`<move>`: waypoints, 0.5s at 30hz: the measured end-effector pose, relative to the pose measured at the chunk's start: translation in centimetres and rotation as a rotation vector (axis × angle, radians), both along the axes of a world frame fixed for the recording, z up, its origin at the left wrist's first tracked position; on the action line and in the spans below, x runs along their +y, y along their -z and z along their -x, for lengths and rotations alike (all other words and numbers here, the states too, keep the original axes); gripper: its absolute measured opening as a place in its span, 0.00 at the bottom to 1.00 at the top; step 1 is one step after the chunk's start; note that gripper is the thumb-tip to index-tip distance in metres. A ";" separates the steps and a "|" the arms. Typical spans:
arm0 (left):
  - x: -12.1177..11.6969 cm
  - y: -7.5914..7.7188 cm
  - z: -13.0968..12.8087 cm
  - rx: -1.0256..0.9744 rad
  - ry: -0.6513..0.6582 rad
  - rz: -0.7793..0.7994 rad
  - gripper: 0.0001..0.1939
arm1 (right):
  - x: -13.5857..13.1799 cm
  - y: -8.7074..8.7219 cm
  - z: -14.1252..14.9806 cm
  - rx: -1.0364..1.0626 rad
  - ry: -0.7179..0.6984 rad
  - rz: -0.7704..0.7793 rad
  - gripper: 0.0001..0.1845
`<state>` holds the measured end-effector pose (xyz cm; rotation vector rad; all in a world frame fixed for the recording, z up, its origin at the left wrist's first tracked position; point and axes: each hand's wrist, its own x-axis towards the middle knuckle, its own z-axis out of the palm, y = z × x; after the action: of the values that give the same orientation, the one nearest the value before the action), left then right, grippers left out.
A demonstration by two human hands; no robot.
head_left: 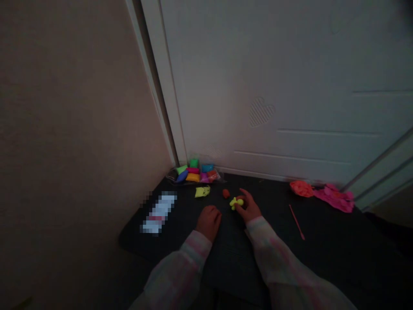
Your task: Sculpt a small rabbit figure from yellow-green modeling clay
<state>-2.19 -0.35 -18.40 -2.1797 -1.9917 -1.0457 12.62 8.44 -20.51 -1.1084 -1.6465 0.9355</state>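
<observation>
My right hand (249,208) pinches a small yellow lobed piece of modelling clay (236,203) between thumb and fingers, low over the dark table. My left hand (209,222) rests on the tabletop with its fingers curled in; whether anything is inside them is hidden. A small reddish-orange lump (226,193) lies just left of the yellow piece. Beyond my left hand is a yellow packet (202,192), crumpled at one end.
Colourful clay packets in a clear bag (193,176) lie against the white door (258,64). A blurred-out white and red object (160,212) is at left. At right lie a pink stick tool (297,221), an orange crinkled piece (302,188) and a pink one (335,198).
</observation>
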 end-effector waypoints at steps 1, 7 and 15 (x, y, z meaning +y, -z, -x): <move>0.0 0.0 0.9 -0.015 -0.042 -0.020 0.07 | 0.0 0.0 0.0 0.000 -0.001 0.002 0.29; -0.2 -0.3 3.9 -0.036 -0.067 0.036 0.08 | 0.5 0.1 -0.3 -0.007 -0.032 0.040 0.30; 0.2 -1.1 2.5 -0.041 -0.047 0.178 0.11 | -0.1 0.0 0.1 -0.003 -0.014 0.027 0.31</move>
<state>-4.72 -0.17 -17.30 -2.1978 -2.2230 -0.9489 12.50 8.36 -20.56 -1.1181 -1.6506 0.9679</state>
